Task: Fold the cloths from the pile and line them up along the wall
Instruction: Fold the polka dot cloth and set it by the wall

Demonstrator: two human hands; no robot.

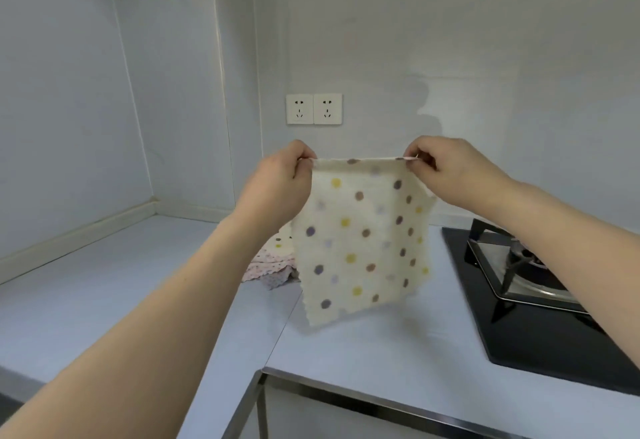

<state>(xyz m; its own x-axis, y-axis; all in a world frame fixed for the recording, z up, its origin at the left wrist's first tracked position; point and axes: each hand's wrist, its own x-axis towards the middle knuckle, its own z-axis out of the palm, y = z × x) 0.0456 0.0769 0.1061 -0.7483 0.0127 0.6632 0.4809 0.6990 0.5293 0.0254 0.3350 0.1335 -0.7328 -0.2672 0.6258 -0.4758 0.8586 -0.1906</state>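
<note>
Right, I'm holding the dotted cloth (360,237) up in front of me, my left hand (277,185) pinching its top-left corner and my right hand (450,170) pinching the top-right. The top edge is running level between them, side to side, and the rest is hanging straight down, its bottom hem sitting just above the counter (381,345). So its long axis looks vertical, face towards me. The pile (270,265) is lying behind and to the left, nearer my left hand. I'm judging the fold comes next: lowering it flat or bringing the corners together.
</note>
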